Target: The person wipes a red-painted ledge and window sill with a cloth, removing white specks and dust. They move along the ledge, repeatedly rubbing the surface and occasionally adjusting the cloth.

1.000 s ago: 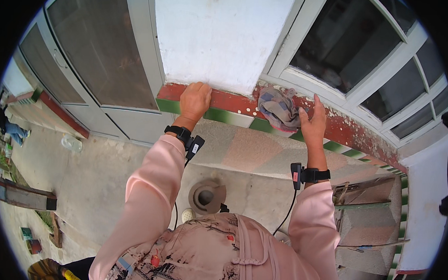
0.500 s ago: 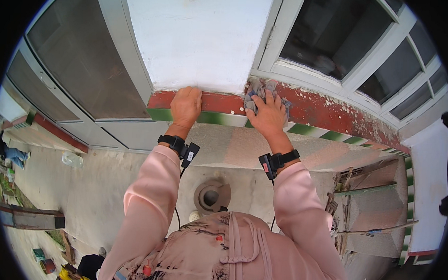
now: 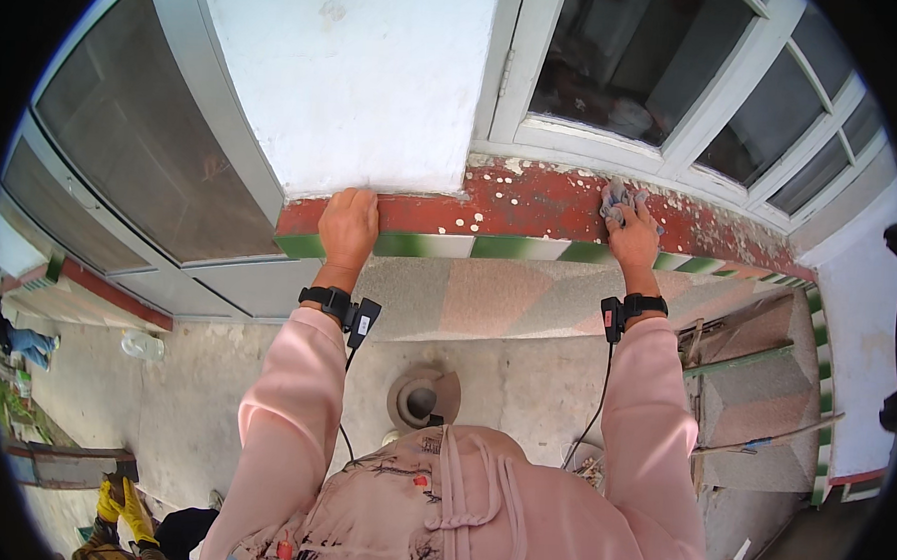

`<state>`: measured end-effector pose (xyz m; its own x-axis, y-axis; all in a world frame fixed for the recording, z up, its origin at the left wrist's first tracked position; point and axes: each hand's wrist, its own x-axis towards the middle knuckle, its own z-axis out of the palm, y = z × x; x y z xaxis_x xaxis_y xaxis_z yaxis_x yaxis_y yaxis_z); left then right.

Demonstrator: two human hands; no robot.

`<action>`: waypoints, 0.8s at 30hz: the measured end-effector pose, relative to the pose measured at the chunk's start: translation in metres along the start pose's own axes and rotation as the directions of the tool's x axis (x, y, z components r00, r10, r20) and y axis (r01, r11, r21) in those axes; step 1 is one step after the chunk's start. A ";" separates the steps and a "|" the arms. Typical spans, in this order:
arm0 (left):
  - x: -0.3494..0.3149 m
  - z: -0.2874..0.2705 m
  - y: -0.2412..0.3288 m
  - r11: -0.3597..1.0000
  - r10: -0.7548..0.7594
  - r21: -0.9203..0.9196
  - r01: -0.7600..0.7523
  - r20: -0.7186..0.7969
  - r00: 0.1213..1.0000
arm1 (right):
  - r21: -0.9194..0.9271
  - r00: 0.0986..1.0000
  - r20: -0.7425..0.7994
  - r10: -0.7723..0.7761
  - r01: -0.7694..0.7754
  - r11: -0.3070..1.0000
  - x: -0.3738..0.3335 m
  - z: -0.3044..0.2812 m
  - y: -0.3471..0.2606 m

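My left hand (image 3: 349,228) rests on the left end of the red ledge (image 3: 426,217), by the white wall. Its fingers are bent and held together, with no object showing in them. Farther right on the same ledge, my right hand (image 3: 634,240) presses a crumpled grey-blue cloth (image 3: 615,199) against the top, under the white-framed window (image 3: 647,79). Pale spots and chips mark the red paint. A band of green and white blocks (image 3: 515,248) runs along the ledge's front. Black straps with small boxes sit on both my wrists.
A grey-framed door (image 3: 145,117) stands at the left. Below the ledge, a round stone-like piece (image 3: 423,397) lies on the concrete floor. Sticks and boards (image 3: 762,444) lean at the right. At the lower left is another person's yellow-gloved hand (image 3: 136,512); a clear plastic container (image 3: 143,345) is beyond.
My right hand has slid the cloth to the right along the ledge. My left hand stays at the ledge's left end. The yellow-gloved hands at the lower left have come farther into view.
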<state>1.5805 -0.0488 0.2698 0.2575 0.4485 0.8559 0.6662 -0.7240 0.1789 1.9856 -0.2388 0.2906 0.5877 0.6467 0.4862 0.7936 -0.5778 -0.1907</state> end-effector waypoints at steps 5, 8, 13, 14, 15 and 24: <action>0.000 0.000 0.003 1.000 -0.005 0.020 0.005 0.017 1.000 | -0.087 0.993 0.004 0.115 -0.114 0.990 0.005 0.006 -0.012; 0.001 0.001 0.004 1.000 0.005 0.031 -0.005 -0.001 1.000 | -0.090 0.990 0.049 0.129 -0.124 0.988 0.002 0.004 -0.050; 0.000 0.001 0.004 0.999 0.006 0.034 -0.006 -0.002 1.000 | 0.037 0.988 0.122 -0.096 0.092 0.995 -0.018 0.005 -0.132; 0.000 0.001 0.004 0.999 0.006 0.034 -0.005 -0.003 1.000 | 0.079 0.978 0.108 -0.176 0.168 0.983 -0.024 0.006 -0.149; 0.000 0.001 0.004 0.999 0.006 0.035 -0.006 -0.003 1.000 | 0.116 0.963 0.109 -0.247 0.234 0.965 -0.030 0.008 -0.165; -0.002 0.001 -0.001 0.999 0.014 0.038 -0.015 0.016 1.000 | 0.235 0.900 0.166 -0.402 0.360 0.903 -0.017 0.004 -0.132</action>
<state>1.5803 -0.0485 0.2676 0.2784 0.4464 0.8504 0.6884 -0.7102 0.1475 1.8717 -0.1714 0.3041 0.2359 0.8973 0.3730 0.9652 -0.1718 -0.1971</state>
